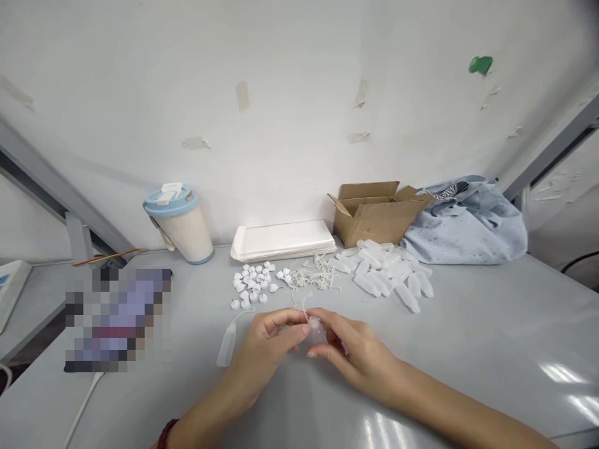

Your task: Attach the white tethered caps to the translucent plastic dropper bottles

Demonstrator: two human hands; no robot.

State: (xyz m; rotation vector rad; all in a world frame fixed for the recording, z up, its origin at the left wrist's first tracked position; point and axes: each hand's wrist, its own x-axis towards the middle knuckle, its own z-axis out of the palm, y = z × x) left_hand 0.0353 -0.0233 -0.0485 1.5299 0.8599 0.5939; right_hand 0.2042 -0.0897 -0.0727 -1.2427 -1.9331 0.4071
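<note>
My right hand (358,349) is closed around a small translucent plastic bottle (317,333), its neck tilted toward my left hand. My left hand (274,343) pinches at the bottle's neck, on the base of a thin white plastic strap (306,303) whose free end curls upward. My fingertips partly hide where strap and bottle meet. Left of my left hand lies another small bottle (227,346) with a strap at its neck. Beyond my hands are a tangle of loose straps (318,273), several white caps (253,280) and a heap of bottles (384,268).
Along the wall stand a cream tumbler with a blue lid (185,231), a stack of white sheets or envelopes (285,240), an open cardboard box (381,221) and a light blue cloth bag (468,224). A blurred-out phone-like device (121,324) with a white cable (82,408) lies at left.
</note>
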